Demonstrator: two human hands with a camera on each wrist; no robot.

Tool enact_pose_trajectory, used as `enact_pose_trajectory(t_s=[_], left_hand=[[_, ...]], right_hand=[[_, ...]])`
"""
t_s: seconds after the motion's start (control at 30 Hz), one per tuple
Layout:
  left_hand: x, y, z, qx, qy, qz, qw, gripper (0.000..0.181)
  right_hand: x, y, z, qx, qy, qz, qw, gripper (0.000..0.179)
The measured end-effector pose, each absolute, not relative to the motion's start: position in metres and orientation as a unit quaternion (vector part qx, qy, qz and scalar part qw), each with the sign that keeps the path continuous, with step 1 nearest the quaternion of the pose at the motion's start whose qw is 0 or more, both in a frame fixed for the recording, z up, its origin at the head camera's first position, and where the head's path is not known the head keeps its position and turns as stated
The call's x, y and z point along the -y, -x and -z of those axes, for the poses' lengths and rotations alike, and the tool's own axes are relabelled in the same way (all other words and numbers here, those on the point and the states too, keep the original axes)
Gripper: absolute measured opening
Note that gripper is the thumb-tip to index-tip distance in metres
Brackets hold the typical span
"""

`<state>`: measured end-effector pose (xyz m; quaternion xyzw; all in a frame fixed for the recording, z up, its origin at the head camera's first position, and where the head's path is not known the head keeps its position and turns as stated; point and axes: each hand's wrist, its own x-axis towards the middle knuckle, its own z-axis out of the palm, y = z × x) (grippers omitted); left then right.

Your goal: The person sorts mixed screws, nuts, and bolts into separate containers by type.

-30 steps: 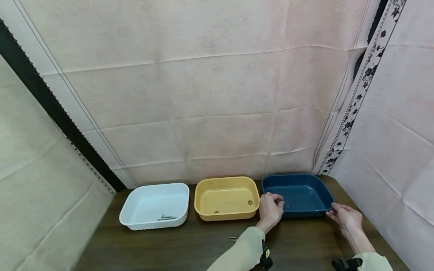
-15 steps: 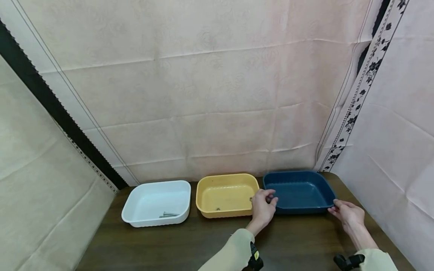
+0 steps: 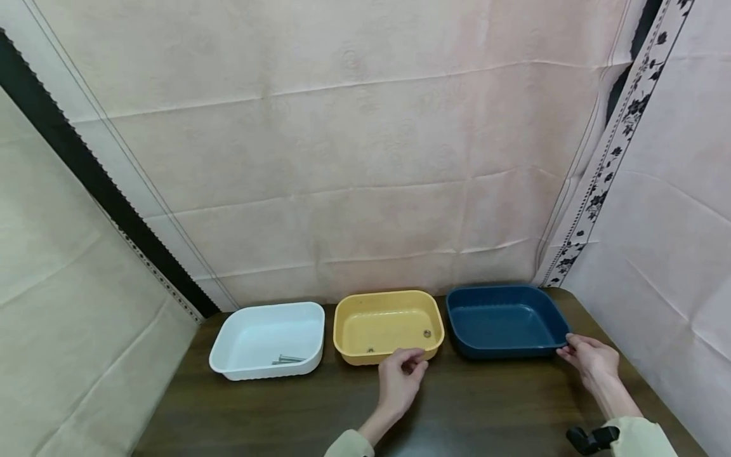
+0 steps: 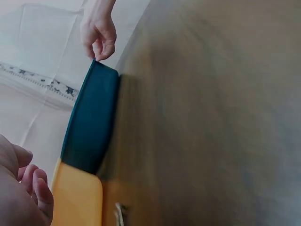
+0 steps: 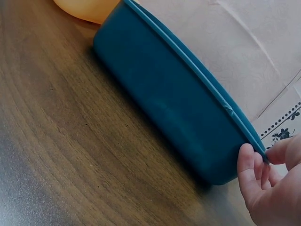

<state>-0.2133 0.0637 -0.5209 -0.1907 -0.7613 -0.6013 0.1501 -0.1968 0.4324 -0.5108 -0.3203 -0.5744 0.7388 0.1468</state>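
My right hand (image 3: 594, 363) pinches the front right corner of the blue tray (image 3: 508, 324) between thumb and fingers. In the right wrist view, the thumb is over the rim and the fingers lie against the outer wall. My left hand (image 3: 398, 386) is in front of the yellow tray (image 3: 388, 320), fingers loosely bent, with nothing visible in it. Two small nuts lie in that tray, one nut (image 3: 427, 333) towards its right side. Slim metal pieces (image 4: 120, 214), blurred, lie on the table beside the yellow tray; the left hand hides them in the head view.
A white tray (image 3: 267, 339) stands at the left, with a few screws (image 3: 288, 360) near its front right corner. All the trays stand in a row on the dark wooden table (image 3: 485, 406). Pale cloth hangs behind and at both sides.
My left hand has moved left and nearer, from the blue tray's left front corner past the yellow tray's front. The right hand keeps its hold on the blue tray's corner.
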Motion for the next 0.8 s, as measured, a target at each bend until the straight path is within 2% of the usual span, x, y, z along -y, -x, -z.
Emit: enact_pose_trajectory(t_s=[0.3,0.8], left_hand=[[-0.02,0.198,0.533,0.789,0.134,0.591,0.101,0.018],[-0.004,0.189,0.555,0.813,0.125,0.56,0.103,0.02]], right_hand=[[-0.436,0.197,0.51,0.578,0.321,-0.736,0.149,0.016],[-0.433,0.199,0.512,0.578,0.326,-0.733,0.15,0.008]])
